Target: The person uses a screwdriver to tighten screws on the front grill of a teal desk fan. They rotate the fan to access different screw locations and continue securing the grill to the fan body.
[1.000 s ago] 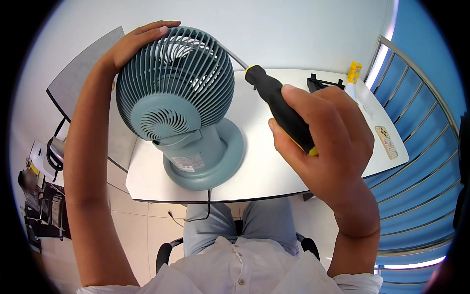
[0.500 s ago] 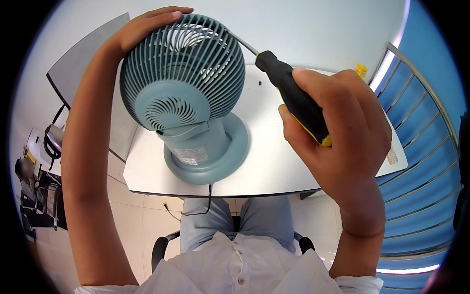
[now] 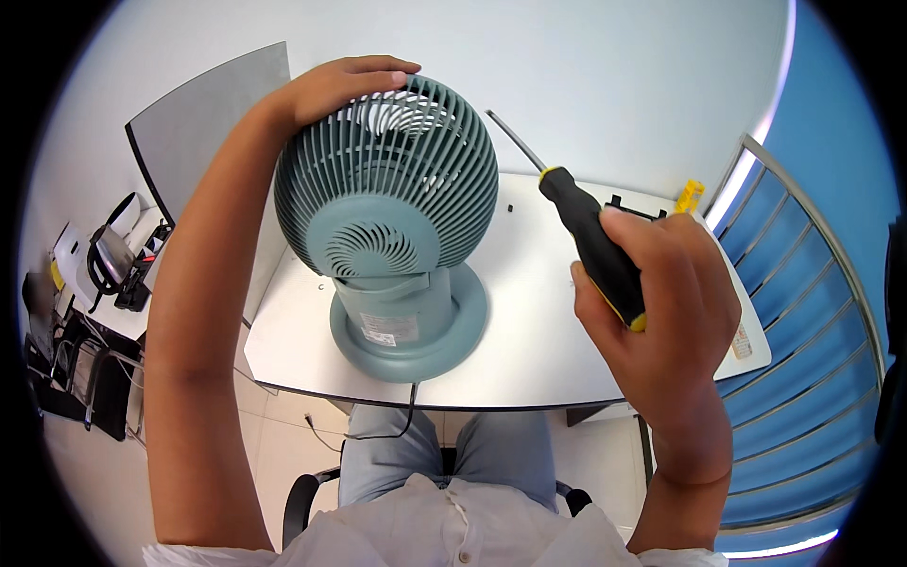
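Note:
A grey-green desk fan (image 3: 387, 227) stands upright on the white table, its slatted back housing and round base toward me. My left hand (image 3: 345, 87) is closed over the top edge of its grille. In my right hand (image 3: 675, 293) is a screwdriver (image 3: 590, 231) with a black and yellow handle, my fingers wrapped round it. Its metal shaft points up and to the left, the tip in the air just right of the grille, apart from it. The fan's front face is hidden.
A tiny dark piece (image 3: 510, 208) lies on the table (image 3: 539, 312) right of the fan. Farther back are a yellow object (image 3: 689, 197) and a black item (image 3: 635, 210). Metal railings (image 3: 812, 246) run along the right. A power cord (image 3: 413, 416) hangs over the front edge.
The screwdriver's tip has come away from the grille's upper right edge as my right hand moved down and right. My left hand stays on the fan top. The whole view has shifted.

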`<act>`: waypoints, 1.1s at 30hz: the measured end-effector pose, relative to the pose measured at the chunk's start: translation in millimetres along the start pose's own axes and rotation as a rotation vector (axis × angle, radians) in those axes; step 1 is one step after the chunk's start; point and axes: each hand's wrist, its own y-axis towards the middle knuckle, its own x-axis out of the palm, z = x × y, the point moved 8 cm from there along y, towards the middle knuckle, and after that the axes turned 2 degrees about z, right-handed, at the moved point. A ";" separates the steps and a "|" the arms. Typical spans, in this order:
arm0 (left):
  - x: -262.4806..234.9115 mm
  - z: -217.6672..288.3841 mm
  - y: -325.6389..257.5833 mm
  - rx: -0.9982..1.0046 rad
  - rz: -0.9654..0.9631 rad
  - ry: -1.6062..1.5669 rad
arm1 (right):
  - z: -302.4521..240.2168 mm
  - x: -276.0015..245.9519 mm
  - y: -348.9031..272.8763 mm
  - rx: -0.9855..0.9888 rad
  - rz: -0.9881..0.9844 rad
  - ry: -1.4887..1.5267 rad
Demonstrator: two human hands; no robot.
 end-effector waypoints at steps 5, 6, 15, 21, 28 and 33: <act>3.3 -1.9 1.9 -0.012 -0.041 -0.040 | -2.8 -1.0 -6.5 -0.045 0.067 -0.031; 2.3 2.5 2.8 0.013 -0.067 -0.007 | -2.8 -0.3 -7.2 -0.051 0.042 -0.047; 7.6 95.3 -15.3 0.542 0.219 0.477 | 1.8 -25.3 -10.1 0.002 0.080 0.107; 14.5 114.7 -16.0 0.583 0.266 0.527 | 0.2 -32.5 -11.8 0.008 0.079 0.119; 20.8 122.3 -14.4 0.624 0.253 0.488 | -2.6 -40.2 -13.7 0.014 0.058 0.144; 22.4 129.5 -18.6 0.673 0.235 0.470 | -3.1 -46.1 -15.3 0.028 0.030 0.135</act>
